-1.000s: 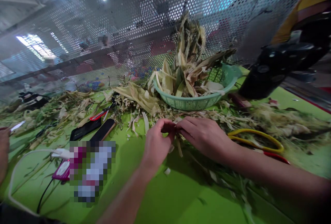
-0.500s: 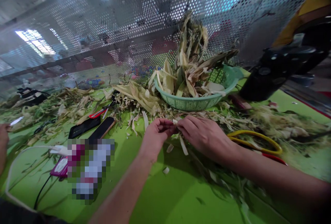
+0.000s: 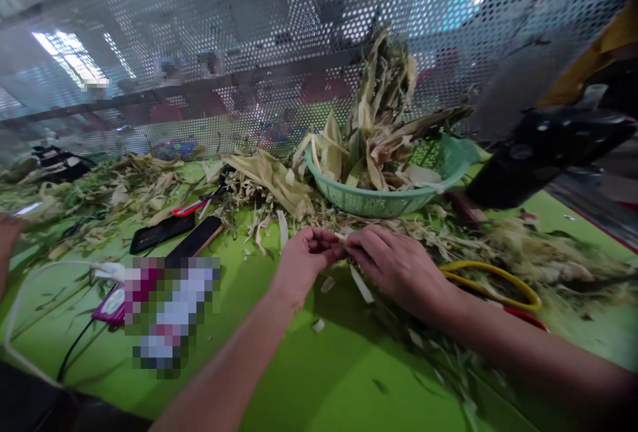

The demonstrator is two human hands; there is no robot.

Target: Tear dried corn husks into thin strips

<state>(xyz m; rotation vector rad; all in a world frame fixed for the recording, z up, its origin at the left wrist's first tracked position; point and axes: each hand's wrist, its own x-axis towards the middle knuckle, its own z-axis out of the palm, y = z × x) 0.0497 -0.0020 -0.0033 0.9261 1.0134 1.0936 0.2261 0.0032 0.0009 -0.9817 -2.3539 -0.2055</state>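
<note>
My left hand (image 3: 306, 259) and my right hand (image 3: 393, 259) meet over the green table (image 3: 319, 379), fingertips pinched close together. Between them is a small pale piece of husk (image 3: 341, 237), mostly covered by the fingers. A pale husk strip (image 3: 362, 284) hangs or lies just below my right fingers; I cannot tell whether it joins the held piece. Just beyond my hands stands a green plastic basket (image 3: 379, 203) heaped with dried corn husks (image 3: 371, 133). Small husk scraps (image 3: 318, 325) lie near my left wrist.
Yellow-handled scissors (image 3: 491, 279) lie beside my right forearm. Left of my hands are two dark phones (image 3: 162, 232), a red cutter (image 3: 192, 206), a purple power bank (image 3: 110, 306) with cables. A black container (image 3: 518, 153) stands right. Another person's hand (image 3: 7, 239) shows far left.
The whole view has shifted slightly, so most things sit a little differently in the frame. My hands stay pinched together on the husk piece, with barely any change in grip.
</note>
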